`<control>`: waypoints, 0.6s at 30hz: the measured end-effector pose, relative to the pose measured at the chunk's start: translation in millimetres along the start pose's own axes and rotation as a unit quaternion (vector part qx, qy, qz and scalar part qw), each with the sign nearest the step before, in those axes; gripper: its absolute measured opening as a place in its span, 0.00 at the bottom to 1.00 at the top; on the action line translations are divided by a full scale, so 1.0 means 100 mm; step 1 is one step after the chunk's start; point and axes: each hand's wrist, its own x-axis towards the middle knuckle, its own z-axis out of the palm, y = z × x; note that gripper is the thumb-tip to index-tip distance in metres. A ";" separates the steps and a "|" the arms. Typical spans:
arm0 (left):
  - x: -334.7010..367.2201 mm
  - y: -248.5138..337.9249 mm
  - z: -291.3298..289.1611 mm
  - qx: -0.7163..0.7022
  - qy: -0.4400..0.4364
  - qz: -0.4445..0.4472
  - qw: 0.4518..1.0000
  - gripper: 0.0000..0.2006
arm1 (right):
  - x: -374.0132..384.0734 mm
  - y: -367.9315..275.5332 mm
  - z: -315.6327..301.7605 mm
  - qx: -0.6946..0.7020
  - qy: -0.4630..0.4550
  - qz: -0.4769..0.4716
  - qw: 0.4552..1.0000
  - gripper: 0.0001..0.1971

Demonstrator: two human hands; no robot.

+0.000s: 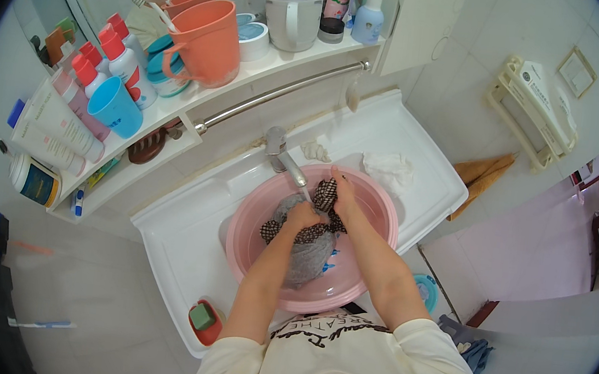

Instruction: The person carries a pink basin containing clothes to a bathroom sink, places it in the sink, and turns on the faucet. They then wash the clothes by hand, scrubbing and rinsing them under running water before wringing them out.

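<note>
A pink basin [385, 230] sits on the white washstand under a chrome faucet [286, 162]. In the basin lies a wet grey garment [309, 260] with a dark checked cloth part [311, 234] across it. My left hand [301, 217] is closed on the cloth near the middle of the basin, just below the spout. Higher and to the right, my right hand [344, 193] grips a bunched piece of the checked cloth. Where the checked part joins the grey one is hidden by my hands.
A white crumpled cloth [388, 169] lies on the washstand's back right. Green soap [202, 316] rests in a red dish at the front left. Above, a shelf [253, 71] carries an orange mug [209, 44], a grey mug [291, 23] and several bottles. A metal rail [280, 98] runs beneath it.
</note>
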 end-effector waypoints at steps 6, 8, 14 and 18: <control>-0.13 -0.04 -0.22 -0.516 0.047 -0.004 0.855 0.18 | 0.35 0.27 -0.16 -0.003 0.016 0.043 0.999 0.32; -0.20 -0.12 -0.20 -0.571 0.012 -0.027 0.821 0.25 | 0.41 0.43 -0.19 0.005 -0.025 0.080 0.996 0.31; -0.37 -0.15 -0.12 -0.500 0.062 -0.002 0.863 0.33 | 0.36 0.72 -0.13 -0.022 -0.018 0.102 0.994 0.21; -0.52 0.22 -0.07 -0.354 0.132 0.002 0.926 0.26 | 0.36 0.70 -0.15 -0.002 -0.093 0.155 0.984 0.16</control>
